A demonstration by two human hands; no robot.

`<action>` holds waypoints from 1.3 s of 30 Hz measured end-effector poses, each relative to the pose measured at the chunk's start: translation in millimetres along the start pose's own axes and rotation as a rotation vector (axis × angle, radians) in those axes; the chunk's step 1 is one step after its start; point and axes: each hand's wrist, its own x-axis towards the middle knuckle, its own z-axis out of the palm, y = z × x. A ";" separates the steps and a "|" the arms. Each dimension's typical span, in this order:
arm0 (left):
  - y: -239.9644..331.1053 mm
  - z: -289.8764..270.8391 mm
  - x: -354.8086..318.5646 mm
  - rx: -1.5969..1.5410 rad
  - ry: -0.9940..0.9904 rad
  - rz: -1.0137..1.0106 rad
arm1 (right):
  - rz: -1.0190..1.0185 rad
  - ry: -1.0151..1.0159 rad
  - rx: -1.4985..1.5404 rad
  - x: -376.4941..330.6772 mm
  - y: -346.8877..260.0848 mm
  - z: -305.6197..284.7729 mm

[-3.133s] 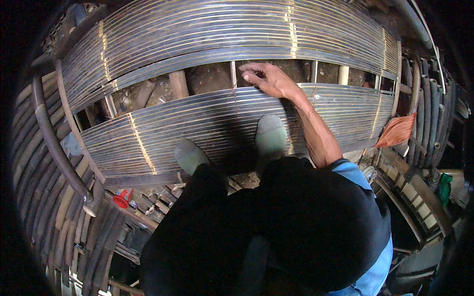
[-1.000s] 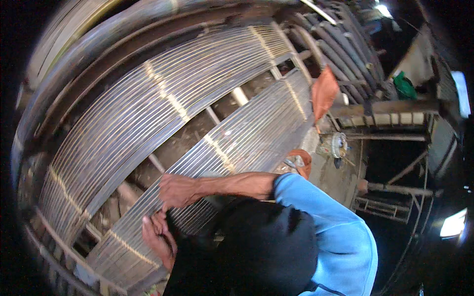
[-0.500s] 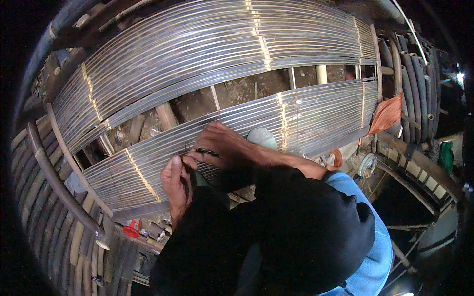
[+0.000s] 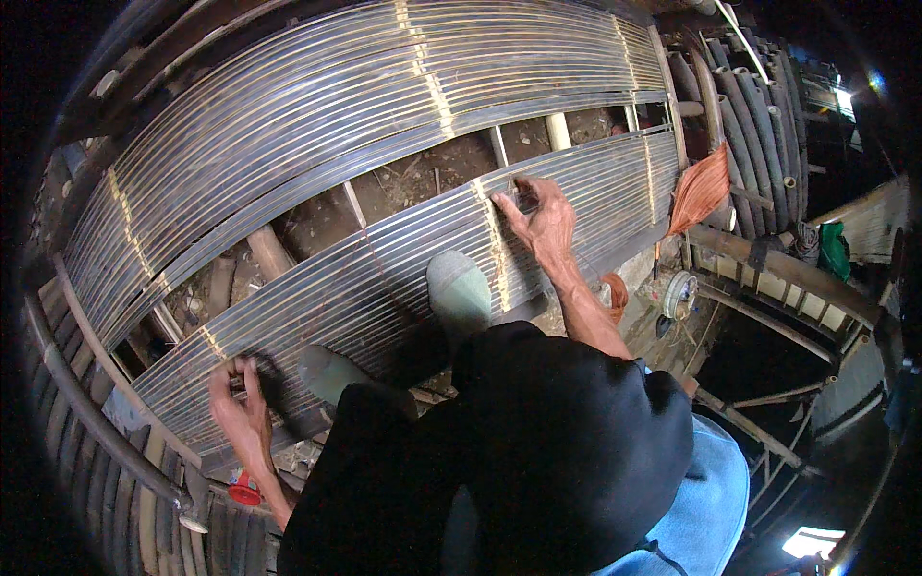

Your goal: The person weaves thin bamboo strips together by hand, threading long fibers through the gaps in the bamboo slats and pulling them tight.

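A: Since half a second ago: hands spread apart along near slat panel (image 4: 384,278)

B: Left hand (image 4: 240,408) pinching lower edge; right hand (image 4: 543,216) gripping upper edge. Feet (image 4: 459,288) planted between

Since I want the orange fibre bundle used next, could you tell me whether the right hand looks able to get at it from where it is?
Probably yes: the right hand rests on the slatted panel, and the orange fibre bundle hangs just beyond its end, nothing between them.
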 end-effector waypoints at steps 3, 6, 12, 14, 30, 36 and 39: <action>62.3 23.1 39.6 -0.069 0.034 0.340 | 0.097 -0.022 -0.072 -5.0 14.6 -12.2; 101.2 24.4 71.5 0.024 0.184 0.651 | 0.103 -0.015 -0.063 -3.3 5.9 -2.8; 167.4 26.3 109.1 -0.060 0.209 0.771 | 0.067 -0.108 -0.295 7.0 5.8 2.0; 174.9 38.4 113.8 -0.113 0.125 0.718 | 0.037 -0.122 -0.276 6.2 6.4 7.3; 158.6 85.3 111.3 -0.305 -0.193 0.557 | 0.596 -0.211 0.631 13.4 24.2 25.5; 152.6 85.6 114.2 -0.342 -0.284 0.439 | 0.289 -0.441 0.122 13.8 9.4 -25.8; 153.8 92.7 120.0 -0.410 -0.358 0.486 | 0.209 -0.312 -0.002 15.9 1.7 -46.6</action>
